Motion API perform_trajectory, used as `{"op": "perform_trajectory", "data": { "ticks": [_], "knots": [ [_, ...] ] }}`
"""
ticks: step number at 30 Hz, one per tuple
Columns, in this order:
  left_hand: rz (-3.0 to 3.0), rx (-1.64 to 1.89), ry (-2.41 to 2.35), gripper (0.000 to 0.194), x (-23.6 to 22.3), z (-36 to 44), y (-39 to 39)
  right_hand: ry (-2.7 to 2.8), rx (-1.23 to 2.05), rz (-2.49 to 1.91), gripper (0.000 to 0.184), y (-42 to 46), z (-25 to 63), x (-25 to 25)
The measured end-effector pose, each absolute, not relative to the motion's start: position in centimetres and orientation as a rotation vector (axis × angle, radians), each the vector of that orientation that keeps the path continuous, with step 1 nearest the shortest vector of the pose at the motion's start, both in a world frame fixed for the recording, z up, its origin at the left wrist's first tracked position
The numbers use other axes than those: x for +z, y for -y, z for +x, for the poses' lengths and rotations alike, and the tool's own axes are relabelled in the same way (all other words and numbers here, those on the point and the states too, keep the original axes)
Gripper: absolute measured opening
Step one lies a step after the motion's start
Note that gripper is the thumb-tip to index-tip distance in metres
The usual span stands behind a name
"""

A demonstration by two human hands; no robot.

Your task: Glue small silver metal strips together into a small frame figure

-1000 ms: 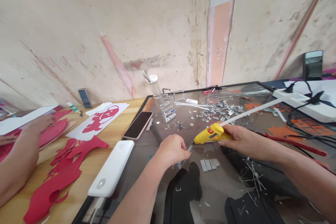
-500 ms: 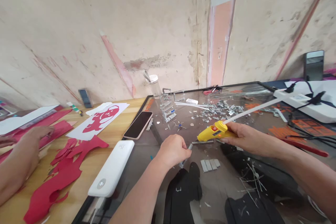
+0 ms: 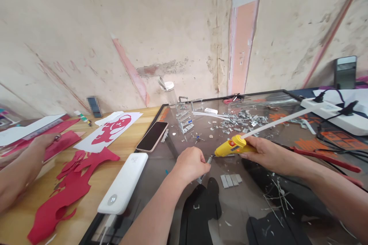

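Note:
My right hand (image 3: 260,149) is closed around a yellow hot glue gun (image 3: 230,146), from whose back a long white glue stick (image 3: 276,124) sticks out. The gun's nozzle meets the end of a small grey strip (image 3: 210,158), or is very close to it. That strip is pinched in my left hand (image 3: 192,164), its fingertips partly hidden behind the knuckles. Several flat grey pieces (image 3: 231,180) lie side by side just right of my left hand. Behind the hands sits a small ladder-like assembly of grey pieces (image 3: 184,120).
A phone (image 3: 152,136) and a white power bank (image 3: 123,183) lie left of my arm. Scrap metal bits (image 3: 244,118), red-handled pliers (image 3: 324,159) and a power strip (image 3: 336,113) are around the glass tabletop. At left, a co-worker's hand (image 3: 43,145) handles red paper (image 3: 64,143).
The glue gun drew back slightly from the grey strip, then returned to its end. My left hand has hardly moved. The co-worker's hands shifted over the red paper.

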State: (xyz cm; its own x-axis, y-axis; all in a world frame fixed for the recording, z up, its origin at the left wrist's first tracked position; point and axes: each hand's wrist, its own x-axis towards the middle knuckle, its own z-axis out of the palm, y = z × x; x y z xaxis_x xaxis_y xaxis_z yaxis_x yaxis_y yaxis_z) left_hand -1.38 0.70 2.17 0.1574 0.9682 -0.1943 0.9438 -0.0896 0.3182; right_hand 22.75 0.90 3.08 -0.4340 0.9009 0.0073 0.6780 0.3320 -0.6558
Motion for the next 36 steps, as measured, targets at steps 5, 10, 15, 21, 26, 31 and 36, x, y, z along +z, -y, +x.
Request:
{"op": "perform_trajectory", "data": {
  "ticks": [5,10,15,21,26,31,36],
  "knots": [
    [2.073,0.094,-1.814,0.011,2.1,-1.5,-0.8,2.212,0.796,-1.441,0.022,-0.9,22.6,2.9],
    [2.08,0.105,-1.812,0.011,2.0,-1.5,-0.8,2.21,0.778,-1.434,0.021,-0.9,22.6,2.8],
    [2.077,0.103,-1.808,0.011,2.0,-1.5,-0.8,2.182,0.782,-1.414,0.023,-0.8,22.7,2.9],
    [2.076,0.105,-1.806,0.011,2.0,-1.5,-0.7,2.14,0.891,-1.374,0.025,-1.1,23.2,2.9],
    [2.083,0.088,-1.809,0.011,2.1,-1.5,-0.7,2.009,1.164,-1.239,0.039,-1.2,24.3,4.0],
    [2.091,0.068,-1.823,0.011,2.3,-1.5,-0.6,1.733,1.297,-1.236,0.04,-1.1,26.2,5.3],
    [2.082,0.07,-1.846,0.01,2.5,-1.3,-0.4,1.594,1.185,-1.481,0.045,-2.4,29.0,4.9]
  ]
}}
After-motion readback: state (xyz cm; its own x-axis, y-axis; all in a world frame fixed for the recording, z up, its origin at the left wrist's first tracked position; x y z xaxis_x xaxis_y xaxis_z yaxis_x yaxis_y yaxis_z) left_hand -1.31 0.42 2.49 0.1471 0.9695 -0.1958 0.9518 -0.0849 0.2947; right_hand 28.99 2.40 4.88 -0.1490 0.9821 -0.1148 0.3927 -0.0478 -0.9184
